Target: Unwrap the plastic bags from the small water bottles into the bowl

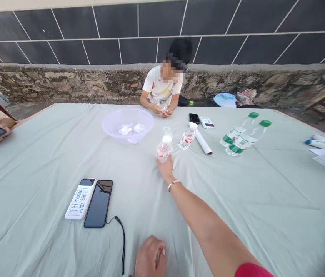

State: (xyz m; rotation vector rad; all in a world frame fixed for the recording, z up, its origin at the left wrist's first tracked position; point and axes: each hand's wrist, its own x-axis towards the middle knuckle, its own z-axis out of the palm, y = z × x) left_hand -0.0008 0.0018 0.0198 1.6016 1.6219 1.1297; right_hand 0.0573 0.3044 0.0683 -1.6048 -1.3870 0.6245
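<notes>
One standing bottle (187,139) near the held bottle (163,151)

Bangle (174,183): slim, silver-coloured, around the right wrist
Sleeve (251,270): vivid pinkish red, partly visible, well up the arm from the bangle
Right forearm (208,231): bare above the bangle
Right hand (166,168): bare, just beyond the bangle
Left hand (150,257): bare, nearer than the bangle

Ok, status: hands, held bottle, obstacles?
Right hand gripping clear bottle low. Left hand curled, nearer camera. Second bottle close on right; purple basin left.
</notes>
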